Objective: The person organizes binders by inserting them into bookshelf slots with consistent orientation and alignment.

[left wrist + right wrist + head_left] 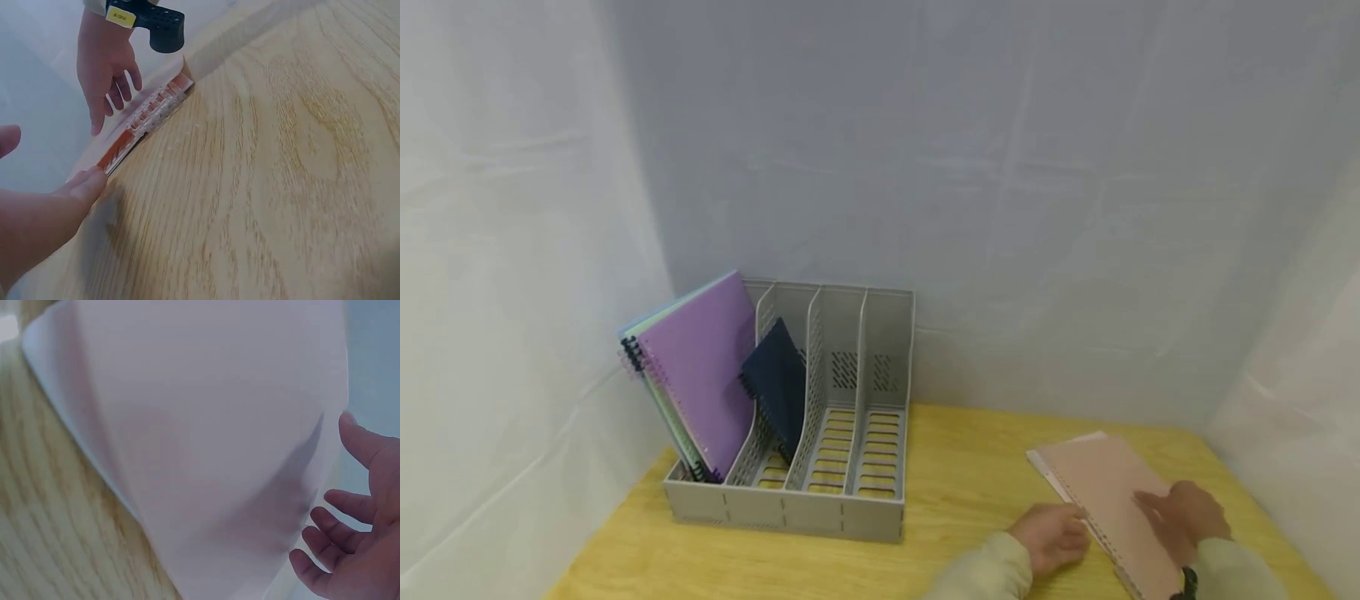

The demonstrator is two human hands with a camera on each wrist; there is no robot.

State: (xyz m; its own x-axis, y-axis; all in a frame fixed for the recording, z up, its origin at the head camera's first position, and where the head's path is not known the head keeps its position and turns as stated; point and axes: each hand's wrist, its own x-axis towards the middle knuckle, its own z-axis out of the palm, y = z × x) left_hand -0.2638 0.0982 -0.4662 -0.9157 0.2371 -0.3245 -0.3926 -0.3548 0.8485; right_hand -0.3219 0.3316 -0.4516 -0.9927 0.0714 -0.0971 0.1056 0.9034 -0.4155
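A pink spiral notebook [1112, 483] lies on the wooden table at the right, its coil edge facing left. Under it, slightly askew, a paler cover [53, 347] sticks out at one corner. My left hand [1054, 537] is beside the coil edge, and in the left wrist view a fingertip [94, 178] meets that edge near one corner. Over the notebook's right side is my right hand [1187, 512]. Its fingers [337, 531] are spread and slightly bent along the cover's edge in the right wrist view, and it casts a shadow on the cover.
A grey four-slot file rack [786, 512] stands at the left of the table. Its leftmost slot holds a purple notebook [707, 358] with green and blue ones behind; the second slot holds a small dark blue notebook [778, 383]. White sheeting [1037, 208] surrounds the table.
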